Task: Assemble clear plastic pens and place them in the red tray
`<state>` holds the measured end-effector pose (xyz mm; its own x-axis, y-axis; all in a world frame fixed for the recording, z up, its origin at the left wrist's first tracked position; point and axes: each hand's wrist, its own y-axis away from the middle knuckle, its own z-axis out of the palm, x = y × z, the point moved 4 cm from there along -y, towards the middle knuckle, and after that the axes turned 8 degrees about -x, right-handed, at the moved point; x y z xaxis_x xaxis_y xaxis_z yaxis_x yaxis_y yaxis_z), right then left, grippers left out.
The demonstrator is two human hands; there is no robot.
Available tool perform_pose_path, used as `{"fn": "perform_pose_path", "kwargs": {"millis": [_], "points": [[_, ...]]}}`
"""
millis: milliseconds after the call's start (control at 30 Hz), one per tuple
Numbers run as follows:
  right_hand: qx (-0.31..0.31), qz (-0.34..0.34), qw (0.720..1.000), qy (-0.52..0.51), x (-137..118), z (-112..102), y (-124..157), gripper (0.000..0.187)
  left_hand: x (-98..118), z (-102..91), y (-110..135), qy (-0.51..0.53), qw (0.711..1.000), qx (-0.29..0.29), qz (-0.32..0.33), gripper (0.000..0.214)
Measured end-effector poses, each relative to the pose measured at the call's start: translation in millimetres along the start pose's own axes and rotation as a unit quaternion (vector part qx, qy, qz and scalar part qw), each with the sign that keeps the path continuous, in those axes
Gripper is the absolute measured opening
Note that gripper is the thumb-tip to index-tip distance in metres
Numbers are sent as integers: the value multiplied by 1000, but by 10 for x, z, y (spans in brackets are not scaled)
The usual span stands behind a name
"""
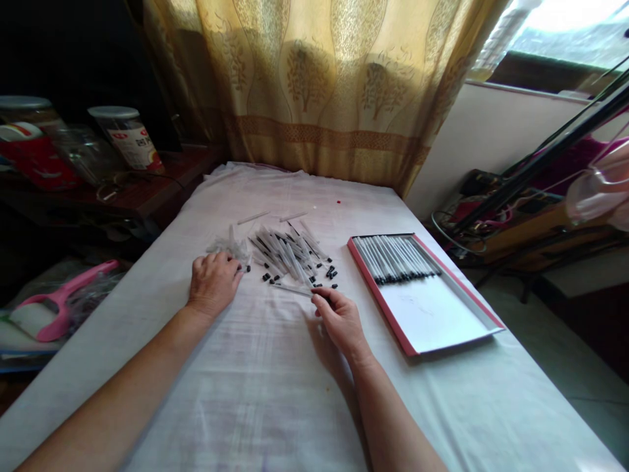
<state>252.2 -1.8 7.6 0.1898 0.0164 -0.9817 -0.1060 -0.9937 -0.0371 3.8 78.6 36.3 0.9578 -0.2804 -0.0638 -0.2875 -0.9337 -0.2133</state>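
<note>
A loose pile of clear pen tubes (287, 252) with small black caps (330, 271) scattered around it lies on the white cloth. My right hand (339, 318) pinches one clear tube (293, 288) at the pile's near edge, fingers closed on it. My left hand (212, 280) rests knuckles-up left of the pile, fingers curled at a small cluster of tubes (230, 248); what it holds, if anything, is hidden. A red-rimmed tray (432, 314) to the right holds a neat row of capped tubes (396, 257) at its far end.
The table (275, 393) is covered by a white cloth. Two stray tubes (272, 216) lie beyond the pile. Jars (125, 137) stand on a dark shelf at the left, a pink tool (63, 298) lies below. A curtain (314, 85) hangs behind; cables and a stand are at right.
</note>
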Motion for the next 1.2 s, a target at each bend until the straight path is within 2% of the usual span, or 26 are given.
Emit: {"fn": "perform_pose_path", "kwargs": {"millis": [67,133,200,233,300,367,533,600,667,733,833,1067,1200], "points": [[13,-5,1000,4,-12,-10,5,27,32,-38,36,38,999,20,4,20],[25,-7,1000,-2,-28,-21,14,27,60,-69,93,121,992,40,8,22],[28,-6,999,-16,-50,-26,23,28,87,-74,159,250,967,39,3,24],[27,-4,999,-22,-63,-25,27,29,99,-64,191,324,946,31,-9,25],[22,-2,999,-29,-88,-19,35,29,131,-25,250,464,884,6,-50,32],[19,-2,999,-30,-110,-14,42,30,186,23,292,581,809,-28,-85,40],[6,-3,999,-34,-139,-5,62,27,279,113,340,761,625,-62,-164,44],[-4,1,1000,-29,-140,7,68,26,285,151,358,795,568,-76,-199,45],[-14,5,1000,-19,-135,25,72,26,283,175,377,811,532,-87,-225,45],[-18,5,1000,-7,-125,42,73,25,282,182,391,818,518,-94,-232,45],[-17,5,1000,9,-101,61,69,25,291,175,402,815,525,-103,-222,44],[-36,23,999,5,-51,89,77,24,344,139,415,774,592,-110,-195,44],[-72,24,997,12,-57,109,85,22,397,110,437,752,622,-127,-177,40]]}}
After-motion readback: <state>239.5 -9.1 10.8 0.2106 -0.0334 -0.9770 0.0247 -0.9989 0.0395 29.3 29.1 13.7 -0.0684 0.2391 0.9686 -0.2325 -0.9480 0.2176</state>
